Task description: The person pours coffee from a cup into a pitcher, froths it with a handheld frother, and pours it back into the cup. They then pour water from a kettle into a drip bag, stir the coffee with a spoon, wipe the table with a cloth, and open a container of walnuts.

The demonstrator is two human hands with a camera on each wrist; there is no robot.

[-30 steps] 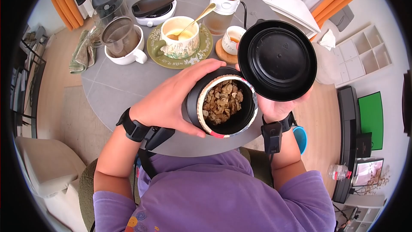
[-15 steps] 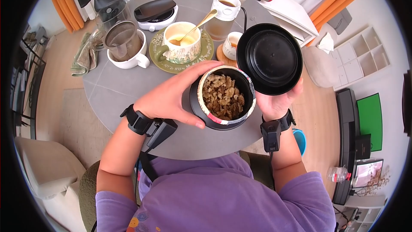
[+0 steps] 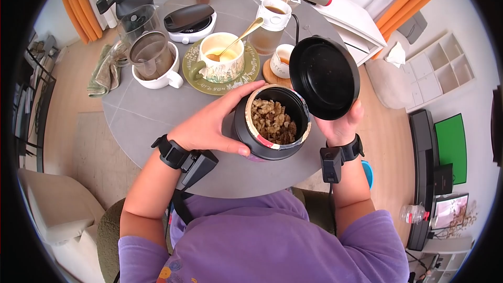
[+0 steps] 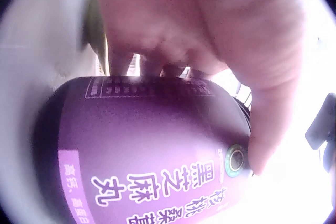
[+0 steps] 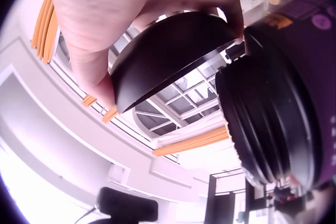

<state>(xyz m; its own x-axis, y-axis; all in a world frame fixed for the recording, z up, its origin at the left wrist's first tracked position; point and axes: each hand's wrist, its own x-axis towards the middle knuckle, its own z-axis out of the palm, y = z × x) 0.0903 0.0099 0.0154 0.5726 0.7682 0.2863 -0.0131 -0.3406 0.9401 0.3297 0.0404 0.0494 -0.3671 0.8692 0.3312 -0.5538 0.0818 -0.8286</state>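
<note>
In the head view, my left hand [image 3: 212, 123] grips a dark jar [image 3: 270, 152] by its side, thumb toward me and fingers round the far side. Its mouth is tipped toward the camera and shows walnut pieces [image 3: 275, 120] inside. The left wrist view shows the jar's purple label [image 4: 152, 129] with white characters. My right hand [image 3: 343, 126] holds a round black lid [image 3: 325, 78] by the edge, inner side toward the camera. In the right wrist view, the lid [image 5: 168, 56] is tilted beside the jar's threaded neck [image 5: 257, 119].
Beyond the jar, a cup [image 3: 222, 63] with a golden spoon [image 3: 241, 36] stands on a green saucer [image 3: 209, 86]. To its left are a white mug [image 3: 157, 78] with a strainer and a folded cloth [image 3: 107, 73]. A small cup [image 3: 282, 57] sits on a wooden coaster; a scale [image 3: 194, 31] stands farther back.
The lid has come left and tilted, so it looks narrower. The jar's mouth has shifted slightly up in view and more of the jar's outer side shows. Both hands keep their hold.
</note>
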